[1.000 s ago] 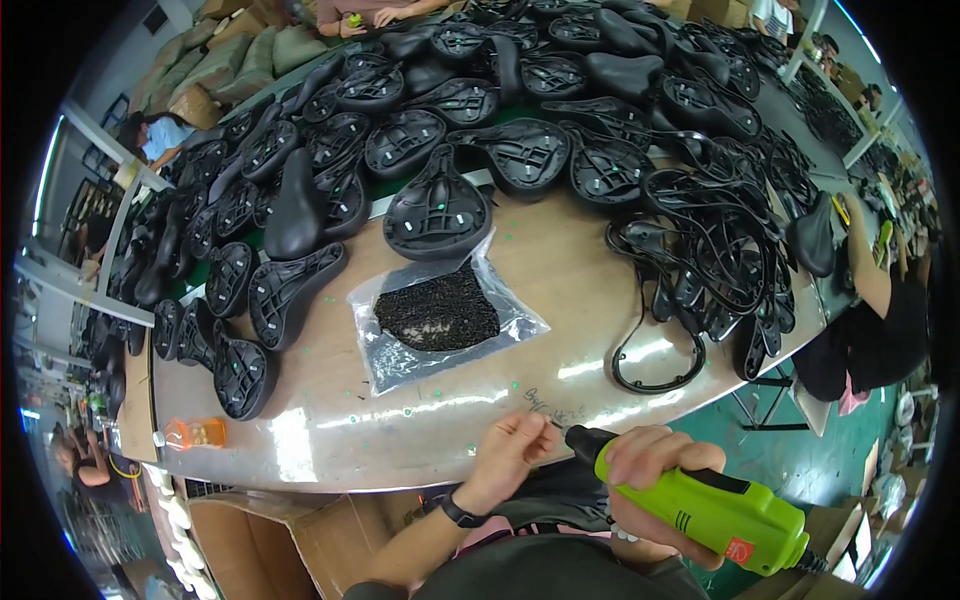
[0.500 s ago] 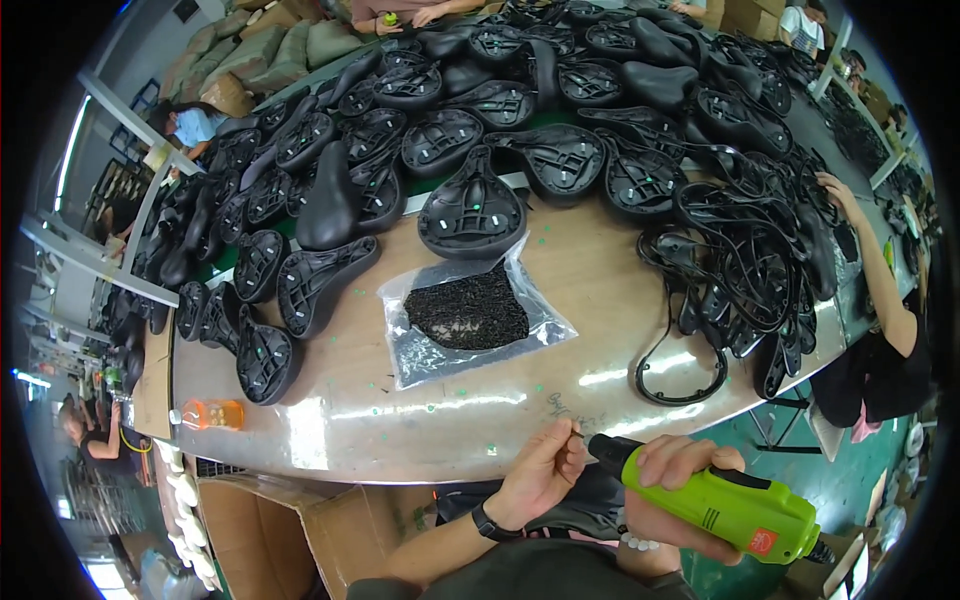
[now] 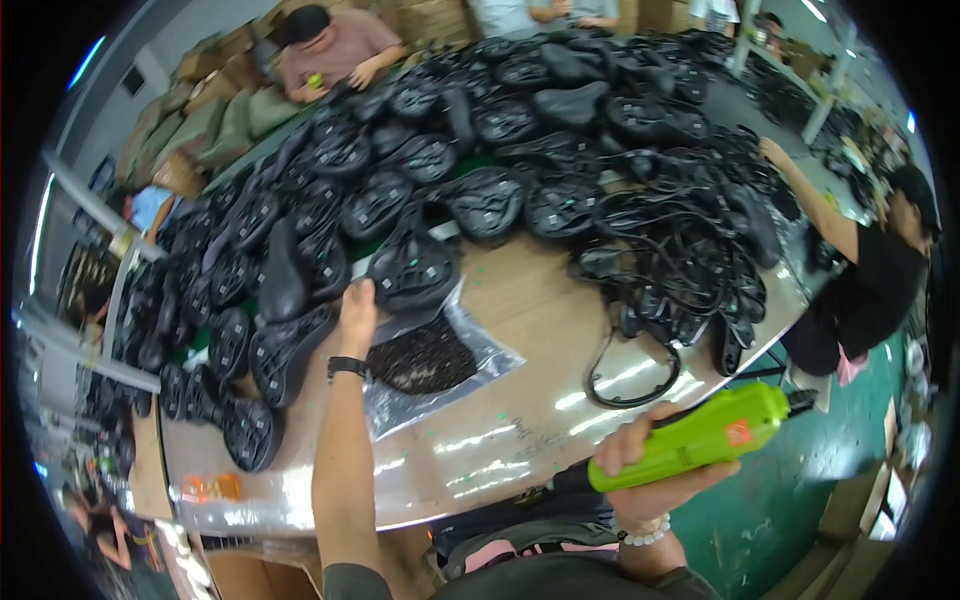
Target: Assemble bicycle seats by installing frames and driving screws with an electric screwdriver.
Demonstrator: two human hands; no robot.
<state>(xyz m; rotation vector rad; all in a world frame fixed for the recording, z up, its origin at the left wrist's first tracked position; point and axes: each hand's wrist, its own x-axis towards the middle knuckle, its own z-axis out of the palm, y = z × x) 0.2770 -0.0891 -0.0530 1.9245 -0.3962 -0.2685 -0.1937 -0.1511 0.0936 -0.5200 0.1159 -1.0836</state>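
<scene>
My right hand [image 3: 650, 480] is wrapped round a bright green electric screwdriver [image 3: 705, 440]. The tool's dark nose points left over the table's front edge, and its tip is too dim to make out. My left arm stretches far across the table. Its hand [image 3: 358, 315] is at the left edge of an upturned black bicycle saddle [image 3: 415, 265], fingers extended and nothing visibly held; whether they touch the saddle is unclear. Just in front of that saddle lies a clear plastic bag [image 3: 498, 362] with a heap of small dark screws [image 3: 425, 358] on it.
Many black saddles [image 3: 490, 205] crowd the far and left table. A tangle of black rim parts [image 3: 680, 270] is piled at right. An orange bottle [image 3: 212, 487] lies front left. Co-workers [image 3: 335, 50] [image 3: 885, 260] sit behind and at right. A cardboard box [image 3: 265, 572] stands below.
My left hand has left the screwdriver's tip, where its fingers were pinched, and reached forward to the saddle. The screwdriver stays in my right hand. The view has shifted.
</scene>
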